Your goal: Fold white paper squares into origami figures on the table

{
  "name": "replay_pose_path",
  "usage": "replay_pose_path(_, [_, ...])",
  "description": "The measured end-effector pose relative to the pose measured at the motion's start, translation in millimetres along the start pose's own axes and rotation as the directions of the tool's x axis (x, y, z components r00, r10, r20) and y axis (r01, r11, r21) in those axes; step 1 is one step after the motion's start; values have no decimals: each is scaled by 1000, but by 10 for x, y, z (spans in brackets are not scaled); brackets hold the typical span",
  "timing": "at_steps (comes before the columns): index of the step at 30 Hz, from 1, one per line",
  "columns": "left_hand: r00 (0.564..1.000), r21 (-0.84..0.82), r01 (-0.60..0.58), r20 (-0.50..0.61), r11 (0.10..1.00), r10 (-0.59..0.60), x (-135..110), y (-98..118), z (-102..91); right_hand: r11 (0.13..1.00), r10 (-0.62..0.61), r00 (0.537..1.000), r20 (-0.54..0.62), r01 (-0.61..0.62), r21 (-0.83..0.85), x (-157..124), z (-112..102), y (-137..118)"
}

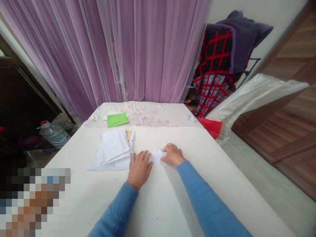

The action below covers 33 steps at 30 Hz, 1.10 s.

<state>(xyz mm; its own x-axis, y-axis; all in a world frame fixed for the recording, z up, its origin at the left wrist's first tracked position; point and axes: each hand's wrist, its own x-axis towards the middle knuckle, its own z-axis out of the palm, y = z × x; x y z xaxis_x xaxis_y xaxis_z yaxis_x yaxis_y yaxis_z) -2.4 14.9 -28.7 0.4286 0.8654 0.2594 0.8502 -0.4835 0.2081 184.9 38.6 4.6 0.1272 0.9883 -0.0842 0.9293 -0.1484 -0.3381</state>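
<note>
A small white folded paper (157, 158) lies on the table between my two hands. My left hand (140, 167) rests flat, fingers stretched out, at the paper's left side. At the paper's right edge, my right hand (173, 154) has its fingers bent and pinched on it. Just left of my left hand is a stack of white papers (115, 146), with a tan piece (128, 135) sticking out at its upper right. Behind the stack sits a bright green packet or folded paper (118, 120).
The white-covered table (217, 197) has a wrinkled clear sheet (148, 115) along its far edge. A crumpled white scrap (191, 117) lies at the far right corner, beside a red bag (211, 126). Purple curtains (153, 49) hang behind. A water jug (54, 133) stands at left.
</note>
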Motion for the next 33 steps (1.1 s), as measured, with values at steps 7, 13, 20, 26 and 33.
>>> replay_pose_path(7, [999,1,-12,-36,1000,12,-1,-11,48,991,31,995,-99,-17,135,-112,53,15])
replay_pose_path(13, [994,-6,-3,-107,1000,2,-3,-45,133,935,82,841,-536,121,333,-154,-76,129])
replay_pose_path(20, [989,-42,-16,-149,999,9,-8,-115,227,922,-283,759,-587,383,50,-292,-69,-132])
replay_pose_path(26, [990,-79,-1,-140,997,-10,-2,-122,225,862,-11,872,-489,257,438,-151,-50,68])
replay_pose_path(33, [997,-102,-35,-69,994,28,-3,-54,78,960,-114,929,-353,195,203,115,119,574])
